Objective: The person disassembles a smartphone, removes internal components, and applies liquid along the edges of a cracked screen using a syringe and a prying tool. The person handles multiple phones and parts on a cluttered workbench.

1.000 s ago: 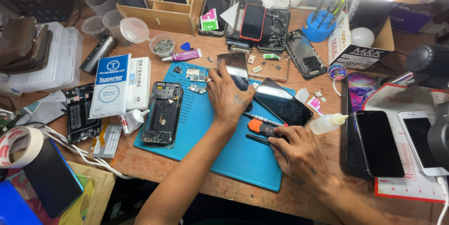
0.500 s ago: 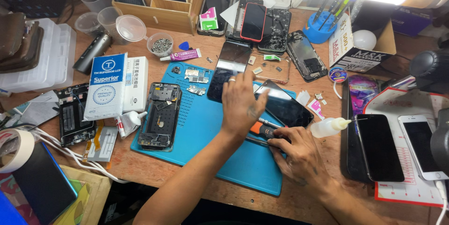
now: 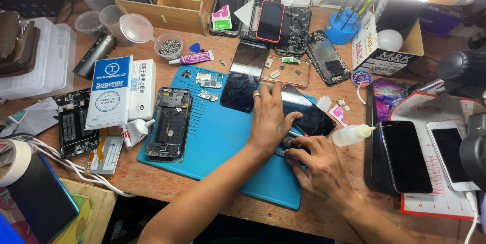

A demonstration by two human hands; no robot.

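My left hand [image 3: 268, 117] lies flat on the blue work mat [image 3: 217, 137], its fingers spread and its thumb on the edge of a dark phone [image 3: 311, 117] that rests at the mat's right side. Just below, my right hand [image 3: 319, 165] is closed around a small dark tool [image 3: 292, 142], whose tip sits at the phone's near edge, between the two hands. A loose black display panel [image 3: 245, 77] lies just beyond my left fingertips. An opened phone frame [image 3: 169, 122] sits at the mat's left edge.
A white squeeze bottle [image 3: 354, 135] lies right of the hands. Two phones [image 3: 405, 155] [image 3: 448, 153] rest on a red-edged pad. White boxes [image 3: 109, 92], a screw bowl [image 3: 170, 46], a wooden organizer [image 3: 167, 1], broken phones [image 3: 293, 28] and small circuit boards [image 3: 205, 79] crowd the bench.
My left hand has drawn back off the black display panel and settled by the dark phone. My right hand has closed in, and the tool's orange grip is now hidden.
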